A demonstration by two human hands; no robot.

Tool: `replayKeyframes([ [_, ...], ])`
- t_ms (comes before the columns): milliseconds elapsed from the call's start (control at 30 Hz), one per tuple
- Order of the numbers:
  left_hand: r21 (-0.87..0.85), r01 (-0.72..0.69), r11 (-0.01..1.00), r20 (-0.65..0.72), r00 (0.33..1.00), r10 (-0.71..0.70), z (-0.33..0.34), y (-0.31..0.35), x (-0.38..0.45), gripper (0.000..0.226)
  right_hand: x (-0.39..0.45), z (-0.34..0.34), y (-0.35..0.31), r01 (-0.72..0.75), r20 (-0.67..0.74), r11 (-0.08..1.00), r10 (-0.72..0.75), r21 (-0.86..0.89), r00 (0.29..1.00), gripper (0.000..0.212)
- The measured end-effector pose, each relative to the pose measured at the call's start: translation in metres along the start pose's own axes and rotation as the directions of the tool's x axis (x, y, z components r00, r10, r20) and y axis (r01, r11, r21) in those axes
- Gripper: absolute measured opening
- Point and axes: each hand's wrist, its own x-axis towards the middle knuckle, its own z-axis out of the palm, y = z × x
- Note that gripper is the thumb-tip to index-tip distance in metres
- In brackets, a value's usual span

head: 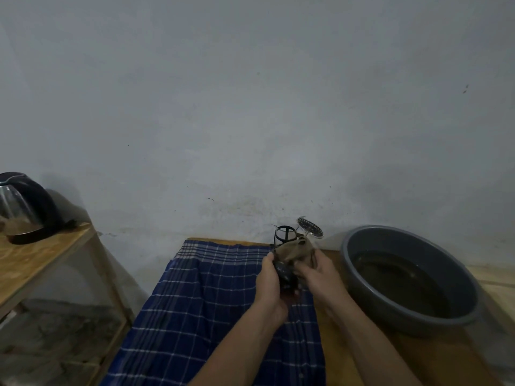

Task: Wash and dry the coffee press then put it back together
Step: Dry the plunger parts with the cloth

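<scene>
- Bare grey-blue wall (250,107) at the back; below it a wooden table (348,344), partly covered by a blue plaid cloth (200,302).
- Grey plastic basin (362,285) on the table to our right, holding dark water.
- Electric kettle (22,207), glass body with black handle, on a separate wooden shelf (41,263) to the left, well apart from the work.
- Coffee press carafe (285,236), glass in a black frame, standing at the far edge of the plaid cloth, just beyond our hands; no plunger inside it.
- Plunger assembly: black lid (282,270) low between our hands, round mesh filter disc (310,228) tilted up at the far end of its rod.
- Brown rag (295,252), bunched around the rod between lid and filter.
- Left hand (271,277): clasped around the lid.
- Right hand (317,270): gripping the rag against the plunger.
- Progress, as we judge it: washing looks finished and the plunger is being dried. We cannot tell whether the carafe is dry. Left to do: finish wiping, then fit the plunger and lid back into the carafe.
</scene>
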Motion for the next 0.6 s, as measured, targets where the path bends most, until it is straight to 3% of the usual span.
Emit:
replayKeyframes([
  [67, -0.032, 0.026, 0.999, 0.002, 1.0, -0.026, 0.0, 0.003, -0.002, 0.05, -0.003, -0.007, -0.001, 0.035, -0.027, 0.999, -0.035, 0.001, 0.999, 0.022],
  [233, -0.11, 0.145, 0.983, 0.056, 0.989, -0.139, -0.007, 0.012, -0.002, 0.064, -0.02, -0.023, -0.01, 0.283, -0.134, 0.958, -0.287, -0.046, 0.949, 0.024],
  [367, -0.118, 0.206, 0.971, 0.107, 0.975, -0.194, 0.0, 0.012, -0.007, 0.065, -0.026, -0.006, -0.008, 0.389, 0.116, 0.868, -0.371, -0.308, 0.921, 0.025],
  [500, -0.064, 0.2, 0.978, 0.148, 0.971, -0.189, 0.006, 0.01, -0.016, 0.057, -0.018, 0.002, -0.002, 0.378, 0.035, 0.831, -0.4, -0.408, 0.916, 0.004],
  [600, -0.046, 0.22, 0.974, 0.18, 0.961, -0.209, 0.005, 0.005, -0.021, 0.048, -0.011, 0.0, -0.002, 0.352, 0.01, 0.838, -0.383, -0.417, 0.923, 0.009],
])
